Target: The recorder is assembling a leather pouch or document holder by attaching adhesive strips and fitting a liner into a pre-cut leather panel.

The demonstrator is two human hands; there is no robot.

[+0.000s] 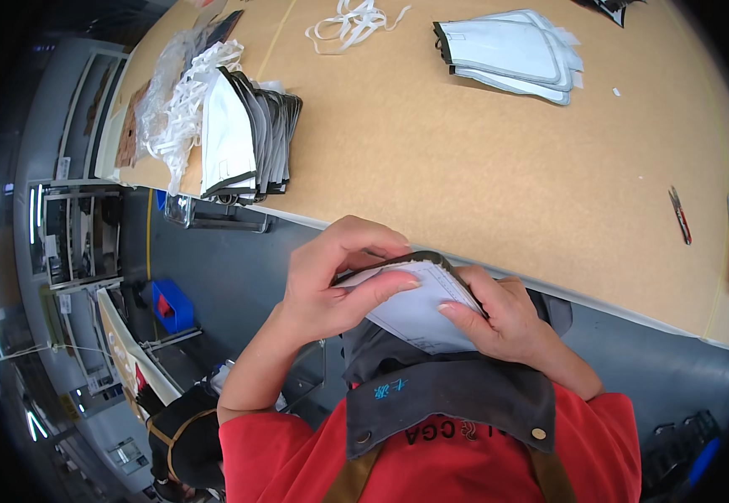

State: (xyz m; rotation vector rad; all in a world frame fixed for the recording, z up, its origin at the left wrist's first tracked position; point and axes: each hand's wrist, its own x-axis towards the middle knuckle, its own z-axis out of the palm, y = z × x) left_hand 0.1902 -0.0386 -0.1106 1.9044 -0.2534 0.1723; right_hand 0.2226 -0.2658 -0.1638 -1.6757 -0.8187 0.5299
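A white panel (415, 312), dark-edged and line-marked, is pinched at centre frame in the grip of left hand (335, 281) and right hand (505, 323). Similar panels (230, 138) are stacked upper left and upper right on the tan bench (390, 151), with loose white tape (359, 27) strewn between.

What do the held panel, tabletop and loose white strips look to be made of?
Held panel: probably fabric, matte white, with soft-looking dark edging. Tabletop: perhaps brown paper or board, dull and plain. Loose white strips: likely textile tape, curling limply, though plastic is possible.
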